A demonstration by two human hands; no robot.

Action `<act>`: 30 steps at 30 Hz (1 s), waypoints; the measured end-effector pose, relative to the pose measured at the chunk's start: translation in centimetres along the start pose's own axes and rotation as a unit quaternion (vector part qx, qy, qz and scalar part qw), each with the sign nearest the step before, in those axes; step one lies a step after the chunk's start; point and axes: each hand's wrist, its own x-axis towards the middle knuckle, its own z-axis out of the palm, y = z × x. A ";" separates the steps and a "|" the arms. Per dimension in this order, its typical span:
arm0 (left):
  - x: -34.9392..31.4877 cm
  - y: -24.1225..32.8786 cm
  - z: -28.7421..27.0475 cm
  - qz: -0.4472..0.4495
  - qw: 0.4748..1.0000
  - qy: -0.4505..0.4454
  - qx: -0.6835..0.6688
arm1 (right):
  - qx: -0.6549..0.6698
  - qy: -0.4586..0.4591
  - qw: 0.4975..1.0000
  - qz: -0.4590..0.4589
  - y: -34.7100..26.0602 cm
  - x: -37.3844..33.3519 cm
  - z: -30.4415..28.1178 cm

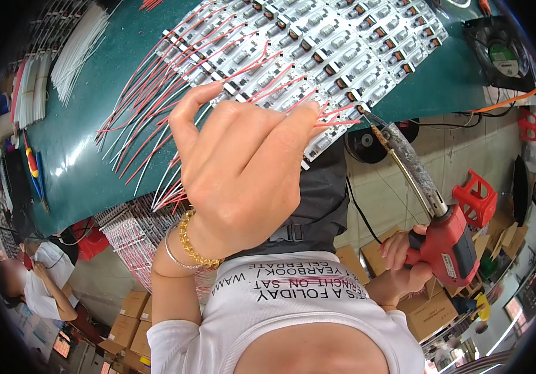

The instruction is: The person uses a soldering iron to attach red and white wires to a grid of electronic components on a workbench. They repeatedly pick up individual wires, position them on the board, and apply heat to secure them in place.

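My left hand (243,162) is closed over the near edge of a sheet of small white circuit boards (324,37). Its fingertips pinch a thin red wire (341,123) at the sheet's near right corner; the thumb and index contact is partly hidden. My right hand (405,262) grips the handle of a red and black soldering gun (448,246). The gun's long metal barrel points up and left, its tip by the boards' corner and the wire end. Several red and white wires (149,100) trail leftward from the sheet across the green table.
The green table (81,174) also bears bundles of white wires (81,47), screwdrivers (33,165) and a black fan (498,53). More wired boards (137,237) lie below its near edge. A red stool (476,196) and cardboard boxes (430,311) stand right. Another person (47,274) sits at left.
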 end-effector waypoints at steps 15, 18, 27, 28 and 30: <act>-0.7 0.8 1.6 -0.033 0.995 -0.084 -0.037 | -0.037 0.034 0.998 0.046 0.7 -2.0 -0.8; -0.7 0.8 1.7 -0.035 0.995 -0.078 -0.043 | -0.008 0.015 0.999 0.051 0.8 -1.9 -1.0; -1.0 0.8 2.0 -0.027 0.997 -0.063 -0.046 | -0.013 0.019 0.999 0.030 1.0 -1.7 -0.7; -1.0 0.7 2.1 -0.026 0.997 -0.062 -0.044 | -0.011 0.020 0.999 0.031 0.8 -1.6 -0.6; -1.1 0.7 2.1 -0.023 0.997 -0.063 -0.042 | -0.024 0.013 0.999 0.032 0.5 -1.4 -0.4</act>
